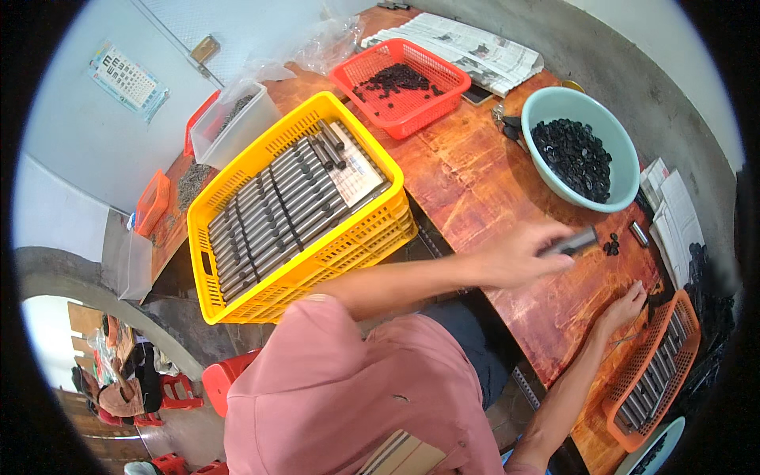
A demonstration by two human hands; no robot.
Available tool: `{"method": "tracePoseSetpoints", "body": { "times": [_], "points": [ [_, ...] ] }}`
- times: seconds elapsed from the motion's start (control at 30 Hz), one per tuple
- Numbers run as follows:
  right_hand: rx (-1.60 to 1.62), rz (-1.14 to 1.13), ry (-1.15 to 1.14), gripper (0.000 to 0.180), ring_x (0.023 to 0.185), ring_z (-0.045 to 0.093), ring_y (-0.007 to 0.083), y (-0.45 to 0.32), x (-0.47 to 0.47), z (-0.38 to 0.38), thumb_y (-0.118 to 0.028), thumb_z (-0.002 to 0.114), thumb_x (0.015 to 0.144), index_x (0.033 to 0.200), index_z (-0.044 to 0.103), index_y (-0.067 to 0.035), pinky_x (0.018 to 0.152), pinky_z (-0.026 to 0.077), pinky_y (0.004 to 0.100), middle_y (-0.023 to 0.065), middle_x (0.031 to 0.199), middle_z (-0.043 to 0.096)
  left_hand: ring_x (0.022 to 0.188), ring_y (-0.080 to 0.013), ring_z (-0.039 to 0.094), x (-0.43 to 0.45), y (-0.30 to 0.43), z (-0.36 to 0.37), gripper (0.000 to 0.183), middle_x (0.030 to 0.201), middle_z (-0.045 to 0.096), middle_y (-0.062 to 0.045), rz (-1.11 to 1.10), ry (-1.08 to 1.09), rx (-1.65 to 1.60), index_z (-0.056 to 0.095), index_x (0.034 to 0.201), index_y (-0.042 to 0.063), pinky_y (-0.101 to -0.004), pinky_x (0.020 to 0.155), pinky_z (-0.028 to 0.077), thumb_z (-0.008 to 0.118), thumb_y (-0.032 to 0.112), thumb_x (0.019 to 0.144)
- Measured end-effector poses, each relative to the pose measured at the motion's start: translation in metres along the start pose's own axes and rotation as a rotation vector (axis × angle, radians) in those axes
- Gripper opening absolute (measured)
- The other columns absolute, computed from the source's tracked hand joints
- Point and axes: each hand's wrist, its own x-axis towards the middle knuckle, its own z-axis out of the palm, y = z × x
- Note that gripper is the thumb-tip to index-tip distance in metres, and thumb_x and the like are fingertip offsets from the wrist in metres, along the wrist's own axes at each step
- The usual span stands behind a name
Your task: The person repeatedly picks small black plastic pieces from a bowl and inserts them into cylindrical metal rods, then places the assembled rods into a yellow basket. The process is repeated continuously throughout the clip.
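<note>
My left hand (525, 252) is raised over the table, somewhat blurred, gripping dark metal cylinders (576, 242); how many cannot be told. My right hand (626, 303) rests at the table's right side, near an orange basket (614, 409) of metal cylinders; whether its fingers hold anything is unclear. Between the hands and a light blue basin (629, 178) lie several small black pieces (611, 244) and one metal cylinder (639, 234). The basin holds many black ring-like pieces (573, 157). At left, a yellow crate (297, 291) holds rows of metal cylinders (279, 208) with black pieces on them.
A red basket (401, 126) with black bits, folded newspaper (457, 47) and a phone (477, 95) lie at the table's far side. Clear plastic bins (225, 142) stand beyond the yellow crate. Another basin (665, 445) is at lower right. A person (119, 395) sits far off, lower left.
</note>
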Motion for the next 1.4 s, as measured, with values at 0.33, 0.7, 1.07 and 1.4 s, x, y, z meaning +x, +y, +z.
{"method": "tracePoseSetpoints", "body": {
  "times": [0.33, 0.7, 1.07, 1.4],
  "points": [
    [-0.102, -0.005, -0.040, 0.035, 0.086, 0.054, 0.0161, -0.024, -0.010, 0.003, -0.033, 0.057, 0.108, 0.109, 0.064, 0.002, 0.081, 0.046, 0.0349, 0.0035, 0.095, 0.060, 0.076, -0.0123, 0.066, -0.091, -0.021, -0.285, 0.056, 0.091, 0.072, -0.006, -0.366, 1.003, 0.158, 0.051, 0.144, -0.001, -0.0278, 0.067, 0.052, 0.072, 0.014, 0.095],
    [-0.089, -0.023, -0.115, 0.030, 0.076, 0.045, 0.0148, -0.024, -0.011, -0.003, -0.030, 0.057, 0.109, 0.102, 0.063, -0.001, 0.074, 0.043, 0.0335, 0.0007, 0.086, 0.053, 0.111, -0.0442, 0.066, -0.099, -0.180, -0.399, 0.040, 0.113, 0.070, -0.029, -0.855, 0.916, 0.845, 0.069, 0.115, -0.004, -0.0517, 0.097, 0.052, 0.070, 0.027, 0.090],
    [-0.118, -0.117, -0.085, 0.030, 0.069, 0.038, 0.0120, -0.028, -0.015, 0.000, -0.029, 0.058, 0.108, 0.098, 0.063, -0.001, 0.063, 0.036, 0.0337, -0.0011, 0.080, 0.049, 0.131, -0.0413, 0.053, -0.148, -0.169, -0.409, 0.051, 0.136, 0.060, -0.027, -0.519, 0.618, 1.091, 0.058, 0.137, -0.001, -0.0471, 0.112, 0.041, 0.057, 0.034, 0.100],
    [-0.088, -0.078, -0.135, 0.029, 0.066, 0.034, 0.0109, 0.001, -0.004, -0.006, -0.028, 0.058, 0.109, 0.097, 0.062, -0.002, 0.061, 0.034, 0.0338, -0.0031, 0.077, 0.045, 0.156, -0.0372, 0.021, -0.144, -0.183, -0.374, 0.083, 0.169, 0.022, -0.020, -0.816, 0.304, 1.225, 0.030, 0.160, 0.001, -0.0550, 0.126, 0.017, 0.039, 0.062, 0.104]
  ]
}}
